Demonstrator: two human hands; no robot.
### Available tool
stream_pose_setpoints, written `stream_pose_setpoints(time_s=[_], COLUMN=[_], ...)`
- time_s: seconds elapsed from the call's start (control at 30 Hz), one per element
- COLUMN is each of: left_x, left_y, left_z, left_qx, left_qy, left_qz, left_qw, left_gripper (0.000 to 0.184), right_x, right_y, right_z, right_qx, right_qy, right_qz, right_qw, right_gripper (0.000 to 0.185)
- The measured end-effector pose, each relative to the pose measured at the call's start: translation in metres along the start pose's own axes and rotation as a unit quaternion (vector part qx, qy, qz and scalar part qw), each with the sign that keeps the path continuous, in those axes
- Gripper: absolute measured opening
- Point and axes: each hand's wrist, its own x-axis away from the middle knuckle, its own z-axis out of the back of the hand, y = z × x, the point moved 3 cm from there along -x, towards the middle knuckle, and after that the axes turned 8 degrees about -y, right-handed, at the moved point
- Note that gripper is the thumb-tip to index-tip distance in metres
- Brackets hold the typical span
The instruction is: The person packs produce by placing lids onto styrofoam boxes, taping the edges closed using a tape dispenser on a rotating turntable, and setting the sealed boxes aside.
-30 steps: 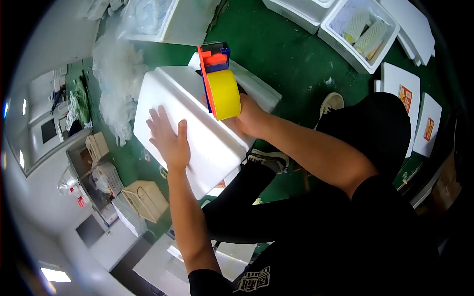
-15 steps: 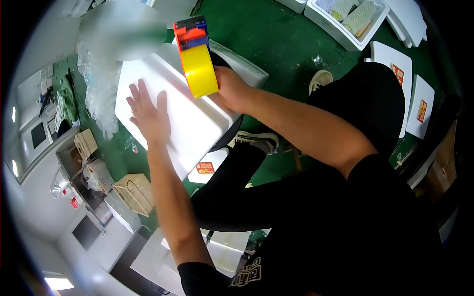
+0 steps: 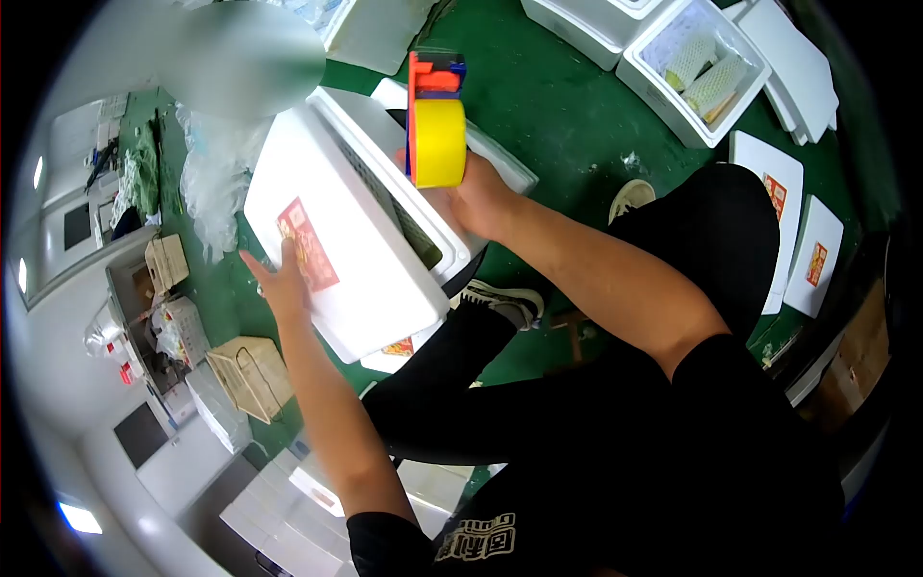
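Note:
A white foam lid (image 3: 370, 279) with a red label (image 3: 310, 252) is tilted away from the white foam box (image 3: 437, 216), and a dark gap shows between them. My left hand (image 3: 281, 281) is at the lid's left edge, thumb on its face near the label, other fingers partly hidden behind the edge. My right hand (image 3: 481, 197) is wrapped round a tape dispenser with a yellow roll (image 3: 440, 144) and a red and blue frame, held against the far side of the box. The right fingertips are hidden behind the roll.
An open foam box (image 3: 694, 72) with netted items stands at the upper right, with labelled lids (image 3: 769, 183) near it. Clear plastic wrap (image 3: 213, 178) lies at the left on the green floor. A beige crate (image 3: 250, 375) is at the lower left.
The lid has lifted and tilted off the box, and its red label now shows. My left hand has moved from the flat of the white surface to the lid's edge.

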Motion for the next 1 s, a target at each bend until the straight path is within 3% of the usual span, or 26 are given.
stream_pose_setpoints(time_s=[0.07,0.1,0.17,0.23,0.27,0.33,0.37,0.4,0.47,0.53,0.57,0.6,0.67,0.7,0.73,0.8,0.83,0.9,0.97,1.0], left_x=[0.002,0.008,0.04,0.1,0.121,0.148,0.148,0.156,0.135,0.148,0.16,0.16,0.163,0.164,0.164,0.161,0.159,0.151,0.098,0.073], left_y=[-0.03,-0.039,-0.058,-0.02,-0.006,0.021,0.027,0.059,0.062,0.109,0.126,0.13,0.134,0.136,0.14,0.149,0.155,0.169,0.149,0.147], left_z=[0.016,0.032,0.063,0.107,0.118,0.106,0.092,0.07,0.011,-0.038,-0.047,-0.064,-0.066,-0.067,-0.065,-0.066,-0.064,-0.057,-0.039,-0.019], left_qx=[0.076,0.22,0.493,0.508,0.522,0.491,0.465,0.419,0.278,0.272,0.417,0.536,0.581,0.596,0.562,0.486,0.44,0.344,0.214,0.11], left_qy=[0.022,-0.013,-0.088,-0.016,0.0,-0.04,-0.072,-0.065,-0.012,0.0,-0.088,-0.115,-0.127,-0.14,-0.138,-0.134,-0.118,-0.082,-0.041,0.006], left_qz=[0.082,0.086,0.077,0.089,0.071,-0.016,-0.069,-0.041,-0.049,-0.045,-0.094,-0.08,-0.048,-0.034,-0.049,-0.079,-0.111,-0.176,-0.351,-0.316], left_qw=[0.993,0.972,0.862,0.857,0.85,0.87,0.879,0.905,0.959,0.961,0.9,0.832,0.803,0.79,0.814,0.86,0.883,0.919,0.911,0.942], left_gripper=[0.078,0.074,0.066,0.057,0.054,0.053,0.053,0.051,0.045,0.065,0.055,0.059,0.064,0.065,0.065,0.065,0.063,0.06,0.044,0.037], right_x=[0.0,0.0,0.002,0.002,0.016,0.029,0.033,0.043,0.068,0.096,0.111,0.127,0.148,0.158,0.165,0.166,0.172,0.162,0.144,0.142], right_y=[0.001,-0.003,-0.016,-0.032,-0.053,-0.061,-0.065,-0.075,-0.104,-0.124,-0.138,-0.146,-0.156,-0.164,-0.176,-0.218,-0.247,-0.214,-0.23,-0.234], right_z=[0.005,0.003,-0.003,-0.023,-0.065,-0.089,-0.096,-0.102,-0.113,-0.125,-0.133,-0.14,-0.146,-0.138,-0.127,-0.042,0.021,-0.03,-0.028,-0.031], right_qx=[0.044,0.065,0.098,0.365,0.199,0.264,0.273,0.262,0.231,0.235,0.24,0.251,0.287,0.306,0.32,0.339,0.369,0.345,0.45,0.456], right_qy=[0.005,0.004,-0.034,-0.155,-0.172,-0.202,-0.214,-0.221,-0.235,-0.265,-0.285,-0.306,-0.33,-0.317,-0.288,-0.089,0.088,0.171,0.145,0.145], right_qz=[0.035,0.056,0.084,0.141,0.068,-0.018,-0.017,0.001,0.043,0.053,0.056,0.05,0.026,0.025,0.028,0.092,0.18,0.18,0.218,0.232], right_qw=[0.998,0.996,0.991,0.907,0.962,0.943,0.938,0.939,0.943,0.934,0.926,0.917,0.899,0.898,0.902,0.932,0.907,0.905,0.854,0.847], right_gripper=[0.032,0.032,0.04,0.047,0.05,0.048,0.047,0.046,0.044,0.042,0.041,0.04,0.039,0.038,0.038,0.036,0.035,0.032,0.028,0.028])
